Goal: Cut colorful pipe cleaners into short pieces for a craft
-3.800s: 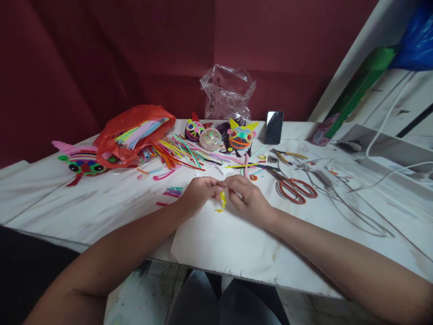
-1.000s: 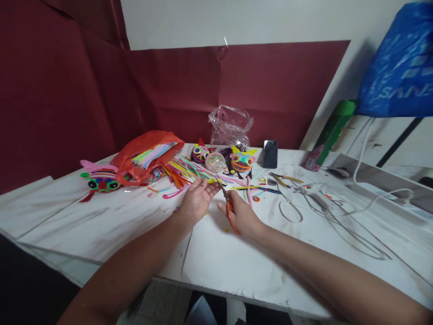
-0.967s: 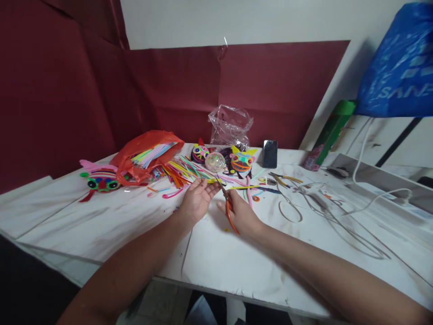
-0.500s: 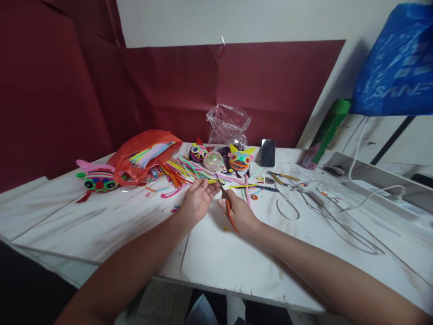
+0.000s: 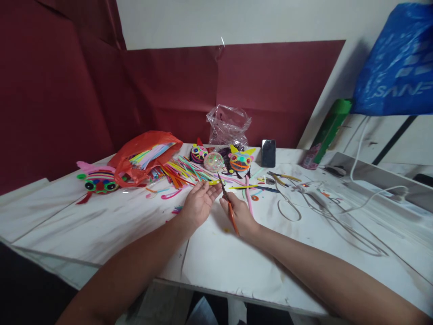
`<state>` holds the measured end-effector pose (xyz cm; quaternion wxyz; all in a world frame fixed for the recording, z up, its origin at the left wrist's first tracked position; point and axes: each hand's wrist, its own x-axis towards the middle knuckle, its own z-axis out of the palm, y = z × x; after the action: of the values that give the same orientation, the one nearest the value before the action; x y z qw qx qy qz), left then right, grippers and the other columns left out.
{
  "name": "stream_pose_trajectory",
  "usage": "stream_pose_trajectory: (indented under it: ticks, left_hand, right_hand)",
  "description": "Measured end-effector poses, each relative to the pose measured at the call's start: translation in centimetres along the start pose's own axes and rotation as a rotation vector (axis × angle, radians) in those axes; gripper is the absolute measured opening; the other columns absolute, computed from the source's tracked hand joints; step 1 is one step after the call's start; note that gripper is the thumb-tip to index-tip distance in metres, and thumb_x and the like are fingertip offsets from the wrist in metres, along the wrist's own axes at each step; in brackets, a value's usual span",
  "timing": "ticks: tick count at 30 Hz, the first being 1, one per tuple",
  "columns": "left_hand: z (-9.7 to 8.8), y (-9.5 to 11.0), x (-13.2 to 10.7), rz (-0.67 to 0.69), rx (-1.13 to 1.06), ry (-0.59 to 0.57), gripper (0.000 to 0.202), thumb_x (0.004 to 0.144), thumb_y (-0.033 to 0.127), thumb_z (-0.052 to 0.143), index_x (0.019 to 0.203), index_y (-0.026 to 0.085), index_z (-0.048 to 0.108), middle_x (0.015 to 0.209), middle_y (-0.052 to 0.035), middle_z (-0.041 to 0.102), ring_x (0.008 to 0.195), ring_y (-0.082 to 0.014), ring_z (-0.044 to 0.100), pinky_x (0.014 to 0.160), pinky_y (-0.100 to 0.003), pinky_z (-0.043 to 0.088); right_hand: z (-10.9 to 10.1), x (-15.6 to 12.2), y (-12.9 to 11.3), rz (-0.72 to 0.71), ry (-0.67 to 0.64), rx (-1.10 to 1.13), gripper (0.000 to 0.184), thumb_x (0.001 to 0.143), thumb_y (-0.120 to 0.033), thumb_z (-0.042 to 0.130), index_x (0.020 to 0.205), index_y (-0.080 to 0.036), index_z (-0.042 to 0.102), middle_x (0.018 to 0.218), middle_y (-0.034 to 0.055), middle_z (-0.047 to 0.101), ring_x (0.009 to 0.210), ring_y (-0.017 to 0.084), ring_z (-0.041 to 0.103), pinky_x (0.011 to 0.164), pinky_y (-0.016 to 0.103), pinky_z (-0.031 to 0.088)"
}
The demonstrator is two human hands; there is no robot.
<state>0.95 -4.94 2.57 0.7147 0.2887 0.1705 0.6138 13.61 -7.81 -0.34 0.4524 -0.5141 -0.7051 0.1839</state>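
My left hand (image 5: pixel 200 204) is closed, pinching a small yellow piece (image 5: pixel 214 183) between thumb and fingers; its exact kind is too small to tell. My right hand (image 5: pixel 242 213) grips a pair of scissors with orange handles (image 5: pixel 232 215). The dark blades point up and away, right beside the yellow piece. Beyond the hands, a clear ball with coloured specks (image 5: pixel 214 161) sits between two decorated animal-face balls, one dark with a red tip (image 5: pixel 199 153) and one with yellow horns (image 5: pixel 241 160). Loose pipe cleaners (image 5: pixel 181 170) lie behind my left hand.
At left are a red plastic bag (image 5: pixel 145 144) of pipe cleaners and a pink-eared animal face (image 5: pixel 99 179). A phone (image 5: pixel 268 153) leans at the back. To the right lie pliers (image 5: pixel 284 178), tangled cables (image 5: pixel 324 210) and a green tube (image 5: pixel 328 133). The table's front edge runs below my forearms.
Both hands stay in nearly the same place. The scissors have shifted very slightly, their blades looking closer together beside the yellow piece.
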Motion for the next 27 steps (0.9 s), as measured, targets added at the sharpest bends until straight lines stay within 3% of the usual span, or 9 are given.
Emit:
stream_pose_trajectory:
  ticks: [8,16,20,27]
  left_hand:
    - [0.3,0.4,-0.1,0.01,0.031,0.018,0.013,0.083,0.007,0.048,0.073,0.015,0.048,0.072,-0.0063,0.066,0.079,-0.0166,0.067,0.088,-0.037,0.049]
    - [0.0,0.0,-0.3,0.023,0.093,-0.041,0.012,0.077,0.013,0.06,0.073,0.016,0.049,0.071,-0.0046,0.066,0.08,-0.0192,0.067,0.089,-0.041,0.047]
    - [-0.2,-0.4,-0.3,0.041,0.131,-0.055,0.014,0.076,0.015,0.062,0.073,0.017,0.048,0.07,-0.0041,0.066,0.078,-0.0194,0.067,0.089,-0.042,0.046]
    - [-0.6,0.2,0.4,0.12,0.103,0.001,0.013,0.077,0.011,0.059,0.073,0.017,0.047,0.067,-0.0002,0.064,0.078,-0.0188,0.068,0.086,-0.039,0.047]
  right_hand:
    - [-0.4,0.1,0.7,-0.035,0.007,0.022,0.031,0.084,-0.047,0.041,0.07,-0.019,0.044,0.054,-0.0039,0.043,0.051,0.01,0.039,0.049,0.022,0.032]
    - [-2.0,-0.3,0.8,-0.028,-0.064,-0.052,0.029,0.085,-0.047,0.041,0.083,-0.019,0.049,0.062,-0.0016,0.051,0.055,0.012,0.045,0.055,0.024,0.038]
    - [-2.6,-1.0,0.4,-0.018,-0.092,-0.065,0.031,0.085,-0.048,0.041,0.08,-0.018,0.05,0.062,-0.0005,0.052,0.054,0.012,0.045,0.053,0.024,0.037]
    - [-4.5,-0.6,0.8,0.052,0.058,-0.079,0.038,0.085,-0.053,0.036,0.076,-0.018,0.05,0.06,0.0005,0.053,0.053,0.013,0.048,0.052,0.024,0.037]
